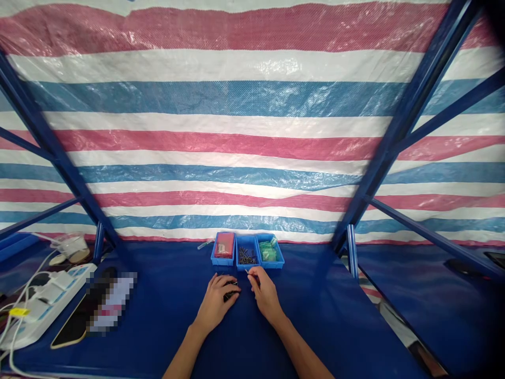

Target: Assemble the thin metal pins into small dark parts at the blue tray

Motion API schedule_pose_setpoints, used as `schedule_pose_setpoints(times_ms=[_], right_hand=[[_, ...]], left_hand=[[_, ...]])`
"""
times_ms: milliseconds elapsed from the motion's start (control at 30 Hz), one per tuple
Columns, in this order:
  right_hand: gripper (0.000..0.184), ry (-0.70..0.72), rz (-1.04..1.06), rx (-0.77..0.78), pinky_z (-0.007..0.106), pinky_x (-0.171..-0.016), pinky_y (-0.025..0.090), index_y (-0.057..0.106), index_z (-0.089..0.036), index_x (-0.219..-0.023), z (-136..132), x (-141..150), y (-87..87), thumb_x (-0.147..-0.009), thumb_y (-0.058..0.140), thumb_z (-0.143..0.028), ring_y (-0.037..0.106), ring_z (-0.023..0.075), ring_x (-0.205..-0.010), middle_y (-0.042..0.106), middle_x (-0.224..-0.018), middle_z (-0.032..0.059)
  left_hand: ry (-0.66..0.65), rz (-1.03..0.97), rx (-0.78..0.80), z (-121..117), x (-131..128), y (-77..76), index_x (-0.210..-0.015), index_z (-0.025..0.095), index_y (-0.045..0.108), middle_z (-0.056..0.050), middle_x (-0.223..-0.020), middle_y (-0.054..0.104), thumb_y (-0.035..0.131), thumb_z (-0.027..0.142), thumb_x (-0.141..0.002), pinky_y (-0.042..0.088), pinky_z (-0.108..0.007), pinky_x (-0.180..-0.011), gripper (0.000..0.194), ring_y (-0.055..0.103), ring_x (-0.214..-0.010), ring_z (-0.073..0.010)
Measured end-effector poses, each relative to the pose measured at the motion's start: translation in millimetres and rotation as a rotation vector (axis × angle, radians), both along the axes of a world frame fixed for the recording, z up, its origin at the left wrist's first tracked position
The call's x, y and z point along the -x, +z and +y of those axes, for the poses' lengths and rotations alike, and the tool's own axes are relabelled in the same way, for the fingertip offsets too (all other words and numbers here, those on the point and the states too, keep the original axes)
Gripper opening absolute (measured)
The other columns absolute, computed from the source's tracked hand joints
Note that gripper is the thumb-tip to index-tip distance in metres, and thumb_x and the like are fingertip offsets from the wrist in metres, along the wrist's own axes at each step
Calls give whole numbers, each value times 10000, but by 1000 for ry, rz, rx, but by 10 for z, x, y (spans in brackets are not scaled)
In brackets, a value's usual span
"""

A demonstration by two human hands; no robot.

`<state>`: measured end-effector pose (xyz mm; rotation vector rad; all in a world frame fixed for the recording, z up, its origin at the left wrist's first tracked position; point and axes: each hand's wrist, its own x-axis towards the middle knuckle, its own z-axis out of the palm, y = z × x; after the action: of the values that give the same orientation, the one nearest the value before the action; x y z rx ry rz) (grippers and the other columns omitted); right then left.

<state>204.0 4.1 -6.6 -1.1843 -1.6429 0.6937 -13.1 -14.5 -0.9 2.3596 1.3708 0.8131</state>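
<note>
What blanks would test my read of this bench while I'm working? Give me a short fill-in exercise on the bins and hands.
The right hand holds a thin piece just in front of the ____ bin in the row of three.
What lies in the left bin is mostly ____ in colour.
What lies in the right bin is mostly ____ in colour.
The white power strip lies to the ____ of the left hand.

Missing words: middle; red; green; left.
</note>
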Motion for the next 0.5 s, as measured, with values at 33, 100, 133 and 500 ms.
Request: schedule_pose_setpoints(times_ms=[33, 100, 133, 500], right_hand=[[241, 6, 2, 4, 279, -684, 528, 635, -253, -1037, -4, 0, 2, -1087, 464, -415, 647, 174, -696, 683, -940, 9], [223, 10, -3, 7, 277, -680, 528, 633, -255, -1026, -10, -1, 4, -1084, 469, -394, 645, 171, -693, 681, -936, 7], [213, 9, -8, 7, 277, -678, 529, 632, -256, -1025, -12, -1, 5, -1083, 470, -382, 641, 169, -688, 678, -931, 6], [180, -28, -26, -36, 282, -687, 534, 602, -260, -987, 1, 5, -8, -1075, 457, -320, 630, 160, -672, 640, -969, 7]], left_hand=[[0, 1, 1, -2, -1, 4, -1155, 369, 787, -26, -1339, 700, 612, 346, -1045, 320, -644, -1246, 208, 598, -1331, -274], [3, -2, 3, -5, -5, 14, -1153, 369, 787, -25, -1339, 700, 611, 343, -1045, 323, -644, -1246, 208, 600, -1329, -274], [4, -4, 3, -7, -6, 20, -1154, 368, 787, -26, -1339, 700, 611, 342, -1045, 325, -644, -1246, 209, 602, -1327, -274], [15, 3, -30, -10, -13, 18, -1144, 376, 793, -20, -1313, 713, 629, 338, -1037, 360, -637, -1232, 199, 632, -1291, -278]])
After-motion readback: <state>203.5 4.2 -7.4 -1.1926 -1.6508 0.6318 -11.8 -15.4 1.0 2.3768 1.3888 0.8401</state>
